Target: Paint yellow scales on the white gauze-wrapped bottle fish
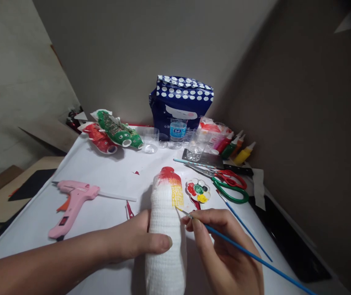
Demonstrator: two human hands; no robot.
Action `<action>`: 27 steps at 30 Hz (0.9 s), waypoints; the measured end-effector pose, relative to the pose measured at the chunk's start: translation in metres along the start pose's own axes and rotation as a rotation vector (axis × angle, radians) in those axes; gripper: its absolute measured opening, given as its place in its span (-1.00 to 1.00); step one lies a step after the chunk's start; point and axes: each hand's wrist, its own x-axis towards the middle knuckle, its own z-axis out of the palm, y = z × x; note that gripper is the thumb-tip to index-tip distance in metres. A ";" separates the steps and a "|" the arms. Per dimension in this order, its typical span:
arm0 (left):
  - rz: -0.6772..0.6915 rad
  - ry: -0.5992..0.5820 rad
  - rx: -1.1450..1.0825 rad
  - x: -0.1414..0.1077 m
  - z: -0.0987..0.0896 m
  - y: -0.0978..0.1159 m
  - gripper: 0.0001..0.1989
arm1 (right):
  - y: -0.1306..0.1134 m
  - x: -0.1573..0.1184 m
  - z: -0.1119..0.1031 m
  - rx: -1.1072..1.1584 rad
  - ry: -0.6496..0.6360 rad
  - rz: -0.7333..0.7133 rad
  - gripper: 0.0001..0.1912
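Note:
A long white cloth-covered bottle shape (165, 229) points away from me, its far end painted red and a yellow patch on its right side. My left hand (141, 237) is wrapped round it from the left, thumb on top. In my right hand (224, 246) a thin blue paintbrush (240, 245) is pinched near its tip, and the yellow bristles touch the white surface at the patch's lower edge. Just beyond that hand lies a flower-shaped paint palette (198, 189) with red, green, black and yellow paint.
A pink glue gun (75, 200) lies at the left. Green (231, 192) and red scissors (232, 178) and a second blue brush (246, 227) lie at the right. Behind stand painted fish (117, 129), clear cups (151, 141), a blue bag (181, 104) and paint bottles (245, 153).

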 end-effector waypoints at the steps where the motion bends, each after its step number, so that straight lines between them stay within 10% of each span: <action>1: -0.003 -0.004 -0.005 0.000 0.000 0.000 -0.28 | 0.000 0.000 0.000 -0.004 -0.001 -0.005 -0.91; 27: -0.036 0.030 0.010 -0.002 -0.002 -0.002 -0.25 | 0.007 0.006 -0.008 -0.006 -0.120 -0.150 -0.87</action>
